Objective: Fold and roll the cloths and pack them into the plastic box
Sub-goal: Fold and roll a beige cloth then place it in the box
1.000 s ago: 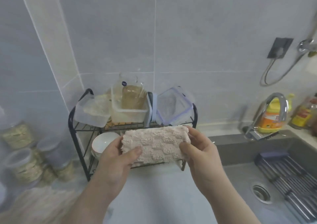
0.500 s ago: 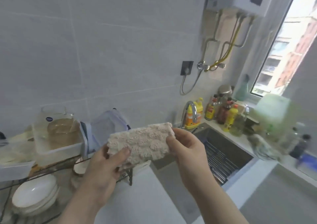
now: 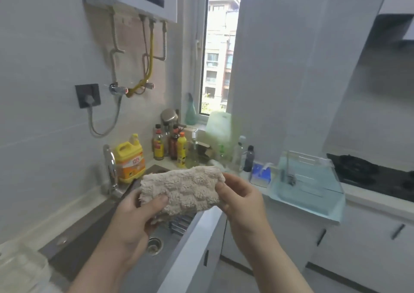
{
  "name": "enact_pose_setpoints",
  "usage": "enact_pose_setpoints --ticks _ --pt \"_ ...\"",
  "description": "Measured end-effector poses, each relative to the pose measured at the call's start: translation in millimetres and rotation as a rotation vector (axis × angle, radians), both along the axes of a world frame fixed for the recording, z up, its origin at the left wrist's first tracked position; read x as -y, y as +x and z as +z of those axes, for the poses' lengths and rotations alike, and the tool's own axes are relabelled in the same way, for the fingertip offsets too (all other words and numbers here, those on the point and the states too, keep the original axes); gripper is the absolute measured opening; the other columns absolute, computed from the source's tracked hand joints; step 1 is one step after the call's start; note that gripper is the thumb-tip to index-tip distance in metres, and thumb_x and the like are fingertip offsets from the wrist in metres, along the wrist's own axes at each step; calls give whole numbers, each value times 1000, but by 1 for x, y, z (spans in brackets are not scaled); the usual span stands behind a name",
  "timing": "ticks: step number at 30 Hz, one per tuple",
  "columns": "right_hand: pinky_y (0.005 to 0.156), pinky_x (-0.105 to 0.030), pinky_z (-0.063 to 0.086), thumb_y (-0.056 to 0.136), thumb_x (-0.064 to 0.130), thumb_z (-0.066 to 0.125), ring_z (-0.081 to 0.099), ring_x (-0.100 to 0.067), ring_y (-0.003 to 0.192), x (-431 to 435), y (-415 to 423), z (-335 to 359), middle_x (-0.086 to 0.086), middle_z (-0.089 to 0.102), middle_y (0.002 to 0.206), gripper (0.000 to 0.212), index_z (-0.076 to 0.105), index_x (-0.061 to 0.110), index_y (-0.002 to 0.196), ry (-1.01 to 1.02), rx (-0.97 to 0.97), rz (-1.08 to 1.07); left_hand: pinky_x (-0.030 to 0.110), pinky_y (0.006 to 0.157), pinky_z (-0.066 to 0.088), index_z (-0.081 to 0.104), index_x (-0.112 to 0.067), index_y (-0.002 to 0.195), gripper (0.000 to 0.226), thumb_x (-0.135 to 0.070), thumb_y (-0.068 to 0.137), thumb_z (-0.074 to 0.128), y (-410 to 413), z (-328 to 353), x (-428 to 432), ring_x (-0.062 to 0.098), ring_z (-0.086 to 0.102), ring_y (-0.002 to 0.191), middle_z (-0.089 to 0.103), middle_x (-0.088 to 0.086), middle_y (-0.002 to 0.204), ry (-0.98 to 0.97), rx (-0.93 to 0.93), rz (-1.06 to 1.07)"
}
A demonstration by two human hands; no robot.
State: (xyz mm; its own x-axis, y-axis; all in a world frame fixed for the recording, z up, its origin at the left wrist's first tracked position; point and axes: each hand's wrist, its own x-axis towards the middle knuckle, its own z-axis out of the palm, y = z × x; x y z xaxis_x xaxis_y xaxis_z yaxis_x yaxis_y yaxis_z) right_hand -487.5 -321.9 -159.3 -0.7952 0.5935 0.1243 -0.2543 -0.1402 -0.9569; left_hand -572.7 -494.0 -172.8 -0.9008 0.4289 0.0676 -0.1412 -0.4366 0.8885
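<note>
A beige fluffy cloth [image 3: 183,188], folded into a thick strip, hangs in the air above the sink [image 3: 94,239]. My left hand [image 3: 134,221] grips its left end with the thumb on top. My right hand [image 3: 239,199] pinches its right end. A clear plastic box [image 3: 313,187] with an open lid stands on the counter to the right, beyond my right hand and apart from the cloth.
A tap [image 3: 109,167] and a yellow detergent jug [image 3: 128,158] stand behind the sink. Several bottles [image 3: 172,144] crowd the corner under the window. A black hob [image 3: 376,176] lies at the far right. A blurred plastic container [image 3: 20,268] shows at bottom left.
The view has swung right, from the wire rack with containers to the sink, window and hob. Both hands still hold the folded cloth at its ends.
</note>
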Motion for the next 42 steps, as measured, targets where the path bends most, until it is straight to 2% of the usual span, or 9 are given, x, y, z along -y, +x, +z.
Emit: enact_pose_setpoints --ticks 5,9,14,20,25,31,35,38,42 --pt "79 -36 58 89 -1 61 70 -25 88 -125 18 -3 -10 75 95 16 71 6 99 -51 -30 -151 32 63 59 64 -9 109 95 -33 23 96 0 0 -139 31 71 89 71 17 105 -24 -16 -209" --pt "73 -30 57 90 -1 59 71 -20 86 -212 35 -1 -8 75 94 18 70 7 101 -66 -15 -241 29 62 58 60 -2 112 46 -1 66 69 4 0 -239 28 72 83 72 18 103 -47 -7 -310" --pt "70 -26 55 90 2 61 71 -17 85 -297 46 0 -6 75 94 17 69 8 104 -71 3 -330 28 61 57 60 -4 110 53 4 59 71 5 -1 -334 27 71 85 72 16 102 -59 -22 -383" --pt "72 -27 56 90 3 62 71 -16 86 -381 34 -14 -4 75 95 15 69 11 101 -101 43 -422 23 54 55 63 -6 100 26 12 84 52 -9 -12 -432 19 71 74 74 11 92 -64 -36 -347" --pt "91 -32 50 88 22 65 62 -8 96 -455 -3 -31 12 64 101 11 62 28 96 15 225 -675 39 79 54 65 -11 103 27 7 85 59 -49 -33 -521 26 71 91 74 8 98 -73 -83 -160" --pt "70 -26 54 92 14 59 65 -15 84 -550 -83 -14 1 70 90 15 70 15 100 -23 269 -439 25 72 51 61 -27 92 31 -2 77 71 -112 -39 -644 12 67 86 70 -7 88 -229 -285 -43" --pt "81 -35 57 95 27 51 69 -21 96 -616 -128 -17 -1 72 102 25 65 13 112 -178 334 -307 10 53 43 57 -27 87 32 -2 75 74 -123 -53 -709 -2 60 64 67 -14 74 -325 -390 -183" --pt "69 -32 56 94 35 54 71 -19 89 -653 -142 -34 -4 73 99 26 61 15 109 -214 466 -327 12 51 40 57 -24 82 30 1 73 72 -125 -76 -745 -1 58 58 65 -6 70 -423 -397 -342" --pt "53 -22 47 78 14 63 68 -17 78 -695 -148 -76 -1 68 92 32 52 20 107 -95 694 -437 22 68 52 57 -18 89 33 -9 64 76 -131 -116 -784 6 68 75 70 -2 80 -592 -381 -622"
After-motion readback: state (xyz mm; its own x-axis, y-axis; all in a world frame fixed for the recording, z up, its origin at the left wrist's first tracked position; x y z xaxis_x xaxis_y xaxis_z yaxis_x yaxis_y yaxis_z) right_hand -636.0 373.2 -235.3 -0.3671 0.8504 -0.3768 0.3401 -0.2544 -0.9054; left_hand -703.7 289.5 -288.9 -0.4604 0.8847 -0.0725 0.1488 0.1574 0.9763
